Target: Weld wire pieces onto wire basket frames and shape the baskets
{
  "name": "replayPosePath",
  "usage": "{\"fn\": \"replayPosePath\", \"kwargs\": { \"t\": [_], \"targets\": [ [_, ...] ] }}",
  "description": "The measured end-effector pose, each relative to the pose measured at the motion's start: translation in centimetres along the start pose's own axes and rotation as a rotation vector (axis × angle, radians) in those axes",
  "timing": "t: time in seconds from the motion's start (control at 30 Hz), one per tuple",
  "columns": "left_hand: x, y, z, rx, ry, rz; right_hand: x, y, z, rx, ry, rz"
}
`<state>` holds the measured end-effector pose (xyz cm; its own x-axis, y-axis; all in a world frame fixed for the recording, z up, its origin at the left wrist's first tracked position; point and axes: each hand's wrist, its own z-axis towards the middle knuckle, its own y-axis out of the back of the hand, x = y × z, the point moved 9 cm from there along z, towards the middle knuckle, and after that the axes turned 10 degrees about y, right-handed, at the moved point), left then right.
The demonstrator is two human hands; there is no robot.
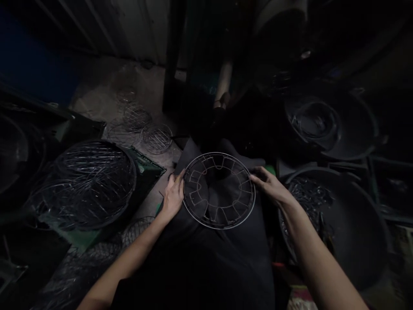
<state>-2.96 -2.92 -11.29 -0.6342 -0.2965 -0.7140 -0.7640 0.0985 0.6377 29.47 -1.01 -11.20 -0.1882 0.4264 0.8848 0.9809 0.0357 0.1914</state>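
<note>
A round wire frame (222, 227) is held level above my lap, with a shiny outer ring and a looped, flower-like inner wire. My left hand (173, 194) grips its left rim, thumb and fingers closed on the ring. On the opposite side, my right hand (266, 183) pinches the right rim between thumb and fingers. Through the open middle of the frame shows the dark cloth (226, 254) over my legs.
To the left, a round tub (134, 172) holds many thin metal wires. Finished-looking round wire grids (157, 138) lie on the floor beyond it. On the right stand a large dark basin (358, 232) with small metal pieces and another basin (358, 125) holding wire rings. A pale post (223, 84) rises ahead.
</note>
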Motion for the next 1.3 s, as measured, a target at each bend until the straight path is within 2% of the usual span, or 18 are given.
{"fn": "replayPosePath", "kwargs": {
  "t": [0.13,0.2,0.3,0.4,0.5,0.57,0.73,0.83,0.93,1.03,1.17,1.3],
  "targets": [
    [0.0,0.4,0.7,0.132,0.083,-0.251,-1.7,0.4,-0.7,-0.044,-0.126,0.097],
    [0.6,0.3,0.9,0.180,0.178,-0.443,-2.7,0.2,-1.2,-0.034,-0.160,0.159],
    [1.5,-0.2,0.7,0.238,0.358,-0.786,-3.7,0.3,-2.0,-0.046,-0.161,0.226],
    [0.9,-0.6,0.1,0.329,0.459,-0.969,-3.7,0.9,-3.5,-0.083,-0.110,0.270],
    [-0.7,-1.2,-0.7,0.468,0.509,-0.973,-3.2,1.8,-5.7,-0.119,-0.044,0.307],
    [-1.9,-1.7,-1.0,0.518,0.515,-0.962,-3.3,2.3,-7.1,-0.135,-0.033,0.322],
    [-4.3,-3.0,-0.7,0.491,0.441,-0.954,-4.0,3.0,-8.6,-0.132,-0.049,0.385],
    [-4.9,-3.5,-0.8,0.493,0.436,-0.995,-4.6,3.0,-8.8,-0.068,-0.083,0.436],
    [-5.0,-4.1,-1.2,0.588,0.460,-1.030,-5.1,3.0,-8.8,-0.030,-0.111,0.438],
    [-4.7,-4.3,-1.3,0.662,0.461,-0.995,-4.7,3.2,-8.4,-0.032,-0.060,0.425],
    [-4.2,-3.6,-1.0,0.603,0.400,-0.932,-2.7,3.4,-7.7,0.013,0.036,0.227],
    [-4.5,-3.9,-1.4,0.599,0.431,-0.996,-0.5,4.8,-7.0,-0.112,0.152,-0.021]
  ]
}}
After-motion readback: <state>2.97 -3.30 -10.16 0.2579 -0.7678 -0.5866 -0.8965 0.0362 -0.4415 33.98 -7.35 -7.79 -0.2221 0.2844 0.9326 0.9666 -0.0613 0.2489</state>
